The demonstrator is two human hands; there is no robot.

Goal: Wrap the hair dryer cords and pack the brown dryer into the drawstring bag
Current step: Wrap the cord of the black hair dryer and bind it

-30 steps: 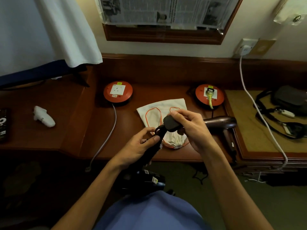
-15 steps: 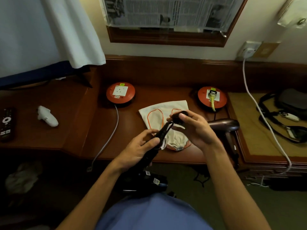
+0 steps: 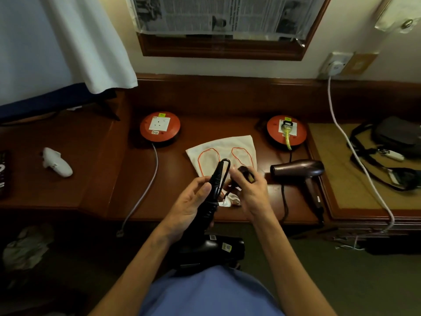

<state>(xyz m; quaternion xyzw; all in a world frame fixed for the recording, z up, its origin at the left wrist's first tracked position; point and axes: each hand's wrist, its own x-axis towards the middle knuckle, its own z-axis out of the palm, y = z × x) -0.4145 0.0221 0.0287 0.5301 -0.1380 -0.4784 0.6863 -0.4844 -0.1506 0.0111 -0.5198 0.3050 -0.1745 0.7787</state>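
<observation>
Dark polished wood runs along the wall as a long worktop [image 3: 205, 106], glossy and reddish, with a raised back ledge. At its middle lies the drawstring bag [image 3: 227, 149], a flat pale cloth pouch with thin orange cord looped on top. Just right of the bag lies the brown dryer [image 3: 298, 171], smooth and metallic-looking, barrel pointing toward the bag and handle toward the worktop's front edge, its dark cord hanging over that edge. Behind the bag, to either side, sit two round red socket discs [image 3: 159, 126], the right-hand one [image 3: 286, 132] with a yellowish plug in it.

In front of the bag, the left hand [image 3: 189, 204] grips the ribbed handle of a black dryer [image 3: 211, 197], fingers curled round it, the dryer's bulky body low over the person's lap. The right hand [image 3: 250, 190] pinches a dark plug [image 3: 246, 174] between thumb and fingers, and a black cord loops over the handle's tip. Far left of the bag lies a small white plastic object [image 3: 57, 164]. A white cable [image 3: 355, 151] trails from the wall socket, well right of the bag.
</observation>
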